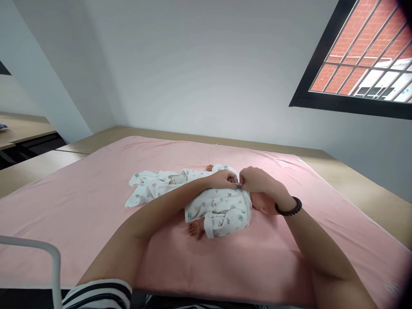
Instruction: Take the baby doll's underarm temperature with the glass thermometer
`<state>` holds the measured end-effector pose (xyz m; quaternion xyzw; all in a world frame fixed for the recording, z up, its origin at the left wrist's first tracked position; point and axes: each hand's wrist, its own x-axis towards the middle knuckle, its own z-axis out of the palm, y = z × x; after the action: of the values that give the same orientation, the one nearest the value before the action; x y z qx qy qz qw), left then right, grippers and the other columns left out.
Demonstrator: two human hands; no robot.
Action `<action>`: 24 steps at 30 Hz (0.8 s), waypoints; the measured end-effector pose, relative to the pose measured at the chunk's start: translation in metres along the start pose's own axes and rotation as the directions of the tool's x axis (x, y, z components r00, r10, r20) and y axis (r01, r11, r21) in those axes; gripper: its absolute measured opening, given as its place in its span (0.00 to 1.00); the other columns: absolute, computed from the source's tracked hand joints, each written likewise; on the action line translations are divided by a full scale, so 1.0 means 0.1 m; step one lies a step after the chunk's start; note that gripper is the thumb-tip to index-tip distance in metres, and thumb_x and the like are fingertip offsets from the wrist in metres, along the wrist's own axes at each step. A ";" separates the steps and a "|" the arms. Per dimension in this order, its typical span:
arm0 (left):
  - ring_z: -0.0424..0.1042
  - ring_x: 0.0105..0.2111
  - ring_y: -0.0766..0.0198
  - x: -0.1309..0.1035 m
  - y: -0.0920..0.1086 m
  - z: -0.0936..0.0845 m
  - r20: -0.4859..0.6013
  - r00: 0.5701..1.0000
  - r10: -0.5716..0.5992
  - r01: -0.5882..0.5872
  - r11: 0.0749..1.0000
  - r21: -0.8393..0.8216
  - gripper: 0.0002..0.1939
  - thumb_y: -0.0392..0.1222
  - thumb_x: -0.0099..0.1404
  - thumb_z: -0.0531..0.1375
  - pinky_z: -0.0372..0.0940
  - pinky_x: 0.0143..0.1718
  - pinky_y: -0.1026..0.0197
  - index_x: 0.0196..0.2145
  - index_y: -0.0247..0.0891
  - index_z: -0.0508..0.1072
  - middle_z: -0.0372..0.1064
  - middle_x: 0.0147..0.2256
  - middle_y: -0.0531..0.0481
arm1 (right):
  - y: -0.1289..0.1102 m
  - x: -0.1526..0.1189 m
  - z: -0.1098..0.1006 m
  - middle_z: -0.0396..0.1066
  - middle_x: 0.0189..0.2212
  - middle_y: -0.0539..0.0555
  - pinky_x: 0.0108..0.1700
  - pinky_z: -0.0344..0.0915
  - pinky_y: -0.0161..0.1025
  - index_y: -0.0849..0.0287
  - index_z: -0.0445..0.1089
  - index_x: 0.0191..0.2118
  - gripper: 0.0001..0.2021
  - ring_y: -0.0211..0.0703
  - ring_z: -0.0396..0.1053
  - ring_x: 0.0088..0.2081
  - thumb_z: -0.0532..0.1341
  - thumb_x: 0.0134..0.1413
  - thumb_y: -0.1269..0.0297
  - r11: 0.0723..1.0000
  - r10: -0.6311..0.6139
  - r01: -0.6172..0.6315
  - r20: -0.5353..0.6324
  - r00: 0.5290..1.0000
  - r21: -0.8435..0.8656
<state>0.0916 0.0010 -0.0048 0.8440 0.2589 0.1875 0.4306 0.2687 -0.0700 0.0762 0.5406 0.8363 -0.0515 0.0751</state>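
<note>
A baby doll [261,203] lies on its back on a pink cloth, its head to the right and partly behind my right wrist. It wears a white printed outfit [222,206] with small coloured figures. My left hand [224,179] pinches the fabric edge at the upper chest. Close against it, my right hand [255,179] pinches the same edge near the neck, its fingertips almost touching the left ones. The outfit's front gapes around the waist. One doll hand [195,229] shows at the near cuff, the other at the far sleeve.
The pink cloth [80,201] covers most of a wooden table [363,184]. Behind it rises a pale wall, with a barred window [363,51] at the upper right. A white curved rail [55,266] stands at the near left. Another table [24,126] is at the far left.
</note>
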 end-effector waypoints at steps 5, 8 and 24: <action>0.67 0.31 0.65 -0.02 0.03 0.00 -0.021 0.999 -0.031 0.032 0.999 0.021 0.11 0.45 0.55 0.67 0.60 0.33 0.63 0.32 0.36 0.74 0.68 0.29 0.53 | -0.18 -0.03 0.03 0.64 0.21 0.54 0.26 0.45 0.39 0.60 0.71 0.27 0.04 0.40 0.60 0.23 0.59 0.46 0.73 0.993 0.069 -0.076 -0.070 0.995 -0.091; 0.68 0.32 0.65 -0.04 0.07 -0.01 -0.012 1.000 -0.010 0.011 1.000 0.020 0.09 0.43 0.56 0.66 0.60 0.34 0.63 0.32 0.36 0.73 0.69 0.31 0.53 | -0.25 -0.04 0.06 0.61 0.19 0.53 0.29 0.47 0.40 0.59 0.69 0.26 0.07 0.42 0.60 0.24 0.58 0.49 0.77 0.988 0.058 -0.070 -0.091 0.994 -0.136; 0.67 0.32 0.65 -0.24 0.38 -0.34 0.172 0.973 -0.155 0.130 0.980 0.152 0.10 0.47 0.61 0.63 0.60 0.32 0.64 0.36 0.38 0.75 0.70 0.32 0.52 | -0.17 -0.22 -0.02 0.44 0.21 0.47 0.29 0.39 0.39 0.58 0.52 0.20 0.13 0.36 0.39 0.24 0.55 0.49 0.76 0.996 -0.062 0.065 0.043 0.997 -0.055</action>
<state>0.0647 -0.0106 0.0438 0.8649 0.2908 0.0593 0.4048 0.2622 -0.0963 0.0824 0.5102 0.8525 -0.0411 0.1058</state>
